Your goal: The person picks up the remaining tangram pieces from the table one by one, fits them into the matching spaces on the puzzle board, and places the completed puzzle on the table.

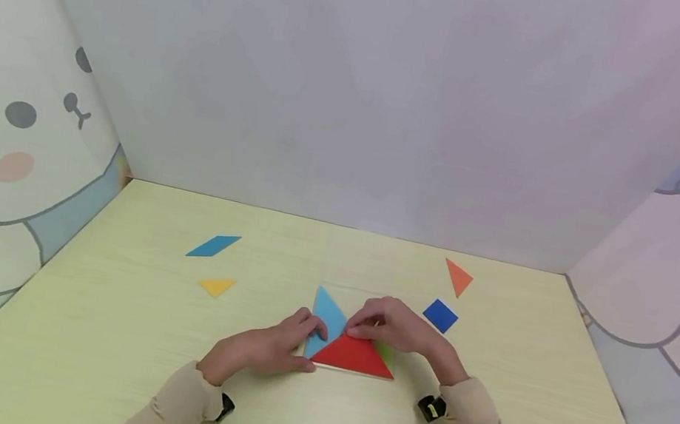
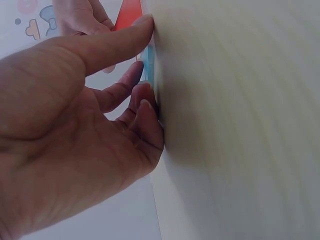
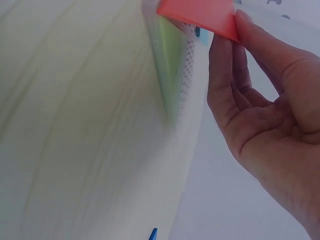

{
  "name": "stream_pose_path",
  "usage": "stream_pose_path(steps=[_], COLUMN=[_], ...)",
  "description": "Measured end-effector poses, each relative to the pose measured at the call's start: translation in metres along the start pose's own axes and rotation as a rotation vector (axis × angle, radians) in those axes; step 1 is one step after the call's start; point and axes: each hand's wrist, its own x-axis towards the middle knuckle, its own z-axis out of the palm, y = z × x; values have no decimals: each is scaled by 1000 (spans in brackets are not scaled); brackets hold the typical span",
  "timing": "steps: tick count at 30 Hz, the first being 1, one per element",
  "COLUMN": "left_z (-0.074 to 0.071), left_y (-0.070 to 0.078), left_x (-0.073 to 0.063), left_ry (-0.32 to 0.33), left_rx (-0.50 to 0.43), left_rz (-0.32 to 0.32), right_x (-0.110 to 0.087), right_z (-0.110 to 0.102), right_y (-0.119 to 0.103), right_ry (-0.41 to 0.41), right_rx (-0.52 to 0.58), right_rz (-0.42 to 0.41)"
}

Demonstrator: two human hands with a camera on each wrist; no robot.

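A red triangle (image 1: 354,356) is pinched at its top corner between the thumb and fingers of my right hand (image 1: 398,327). In the right wrist view, the red triangle (image 3: 205,15) tilts up off the surface, over a green triangle (image 3: 171,55). A light blue triangle (image 1: 329,311) lies to the left of the red one. My left hand (image 1: 277,345) rests at the left side, its fingertips on the light blue triangle and its thumb near the red triangle's lower left corner. The left wrist view shows its fingers loosely bent, holding nothing.
On the pale wooden table (image 1: 92,321) lie a blue parallelogram (image 1: 214,246) and a yellow triangle (image 1: 216,287) at left. An orange triangle (image 1: 458,278) and a dark blue square (image 1: 440,316) are at right. A grey wall (image 1: 359,95) stands behind.
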Motion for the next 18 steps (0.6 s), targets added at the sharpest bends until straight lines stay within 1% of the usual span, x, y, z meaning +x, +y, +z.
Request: stream_pose_path(steps=[6,18], left_z=[-1,0], left_y=[1,-2], left_x=[-1,2], left_ry=[-3,3], left_rx=[-4,4], left_rz=[4,8], right_x=[2,3], right_z=[3,11], right_y=[1,-2], right_ry=[12,53], right_rx=[-6,17], right_rz=[0,-6])
